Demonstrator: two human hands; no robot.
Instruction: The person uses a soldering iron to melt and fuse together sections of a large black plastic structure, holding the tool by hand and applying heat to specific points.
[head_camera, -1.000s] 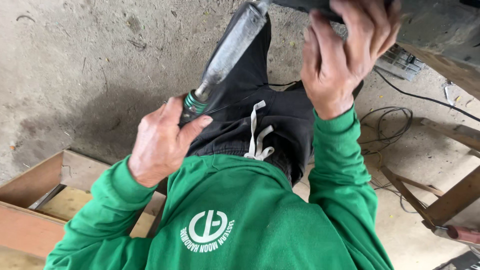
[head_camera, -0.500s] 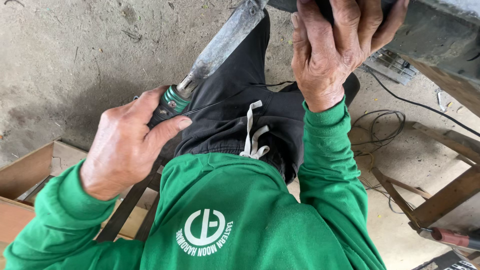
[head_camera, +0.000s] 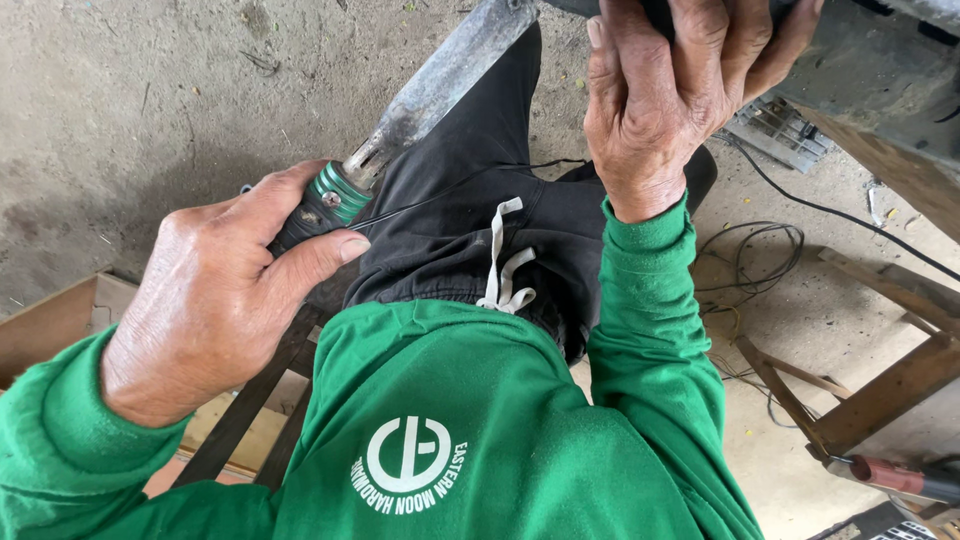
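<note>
My left hand grips the dark handle with green bands of a long tool. Its grey, worn metal blade slants up to the right and runs out of the top of the view. My right hand is closed around a dark grey object at the top right edge; what part it holds is hidden by the fingers. Both arms wear green sleeves. Below them are my green sweatshirt and black trousers with a white drawstring.
A bare concrete floor lies to the left. Wooden boards are at the lower left. On the right are black cables, a wooden frame and a red-handled tool.
My left hand has come closer to the camera and slid along the tool's handle. My right hand stays closed on the grey object at the top.
</note>
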